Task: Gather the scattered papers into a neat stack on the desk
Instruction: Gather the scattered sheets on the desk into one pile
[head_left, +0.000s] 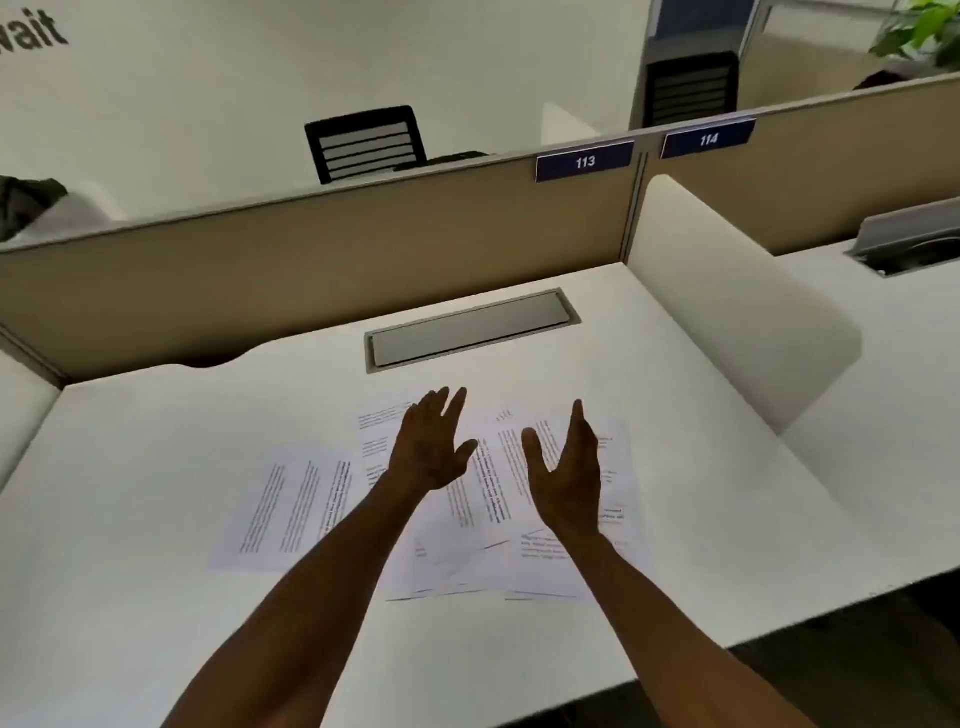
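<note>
Our left hand (430, 447) and right hand (566, 470) are stretched out side by side above the papers (483, 499), fingers spread, holding nothing, with a gap between them. We cannot tell whether either palm touches a sheet. The papers lie loosely overlapped on the white desk (156, 467), just on the near side of the grey cable hatch (470, 330), with one sheet (291, 506) fanned further left of it.

White desk (130, 467): printed papers (291, 509) scattered, overlapping, at centre. Left hand (431, 447) and right hand (566, 467) above them, fingers spread, empty. Grey cable hatch (470, 330) at 12 o'clock. Beige partition (311, 270) behind, label "113" (585, 161) at 1 o'clock.
</note>
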